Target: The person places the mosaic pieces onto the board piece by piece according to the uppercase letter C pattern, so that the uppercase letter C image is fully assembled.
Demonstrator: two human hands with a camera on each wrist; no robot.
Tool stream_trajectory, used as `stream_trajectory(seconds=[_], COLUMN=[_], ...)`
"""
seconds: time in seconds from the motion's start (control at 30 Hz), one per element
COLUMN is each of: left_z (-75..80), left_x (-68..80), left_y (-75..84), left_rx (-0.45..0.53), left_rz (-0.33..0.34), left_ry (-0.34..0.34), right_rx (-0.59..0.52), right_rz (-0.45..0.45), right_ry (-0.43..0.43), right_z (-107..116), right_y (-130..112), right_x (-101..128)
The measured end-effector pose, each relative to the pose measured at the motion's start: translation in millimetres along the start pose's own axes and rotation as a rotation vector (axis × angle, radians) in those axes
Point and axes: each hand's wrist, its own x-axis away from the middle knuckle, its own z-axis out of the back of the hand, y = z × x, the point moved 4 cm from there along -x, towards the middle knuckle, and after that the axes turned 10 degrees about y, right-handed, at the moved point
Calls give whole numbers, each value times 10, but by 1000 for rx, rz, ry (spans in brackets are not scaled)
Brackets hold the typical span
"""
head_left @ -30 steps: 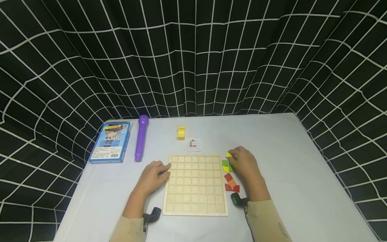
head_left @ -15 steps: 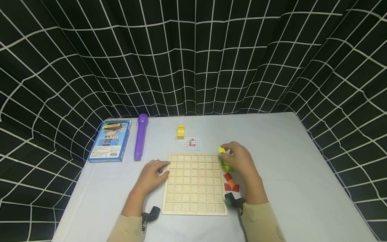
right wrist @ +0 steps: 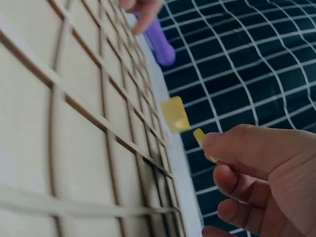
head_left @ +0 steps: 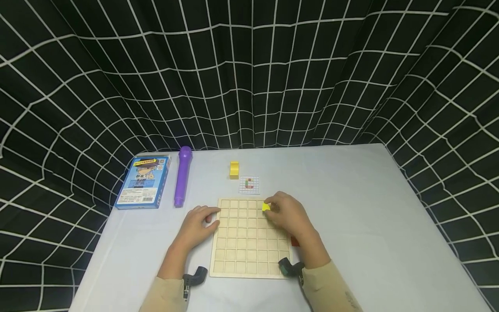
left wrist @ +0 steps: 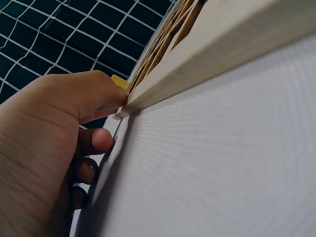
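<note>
Against the board [head_left: 246,238] rests the left hand [head_left: 197,226] (relaxed); the right hand [head_left: 289,213] pinches a yellow tile [head_left: 265,206].

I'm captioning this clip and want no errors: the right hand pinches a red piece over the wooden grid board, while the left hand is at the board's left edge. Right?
Not quite: the piece pinched by the right hand over the wooden grid board is yellow, not red, as the head view shows. The left hand is at the board's left edge.
</note>
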Motion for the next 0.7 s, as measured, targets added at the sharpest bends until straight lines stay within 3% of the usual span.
stream_trajectory(seconds=[0.27, 0.7], left_z=[-10, 3], left_x=[-2, 1], left_y=[-14, 2], left_rx=[6, 5], left_rz=[-13, 1], left_ry=[14, 9], right_rx=[62, 147], right_rz=[44, 107], right_ry=[-34, 20], right_z=[-190, -263], right_y=[-20, -35], right_x=[29, 47])
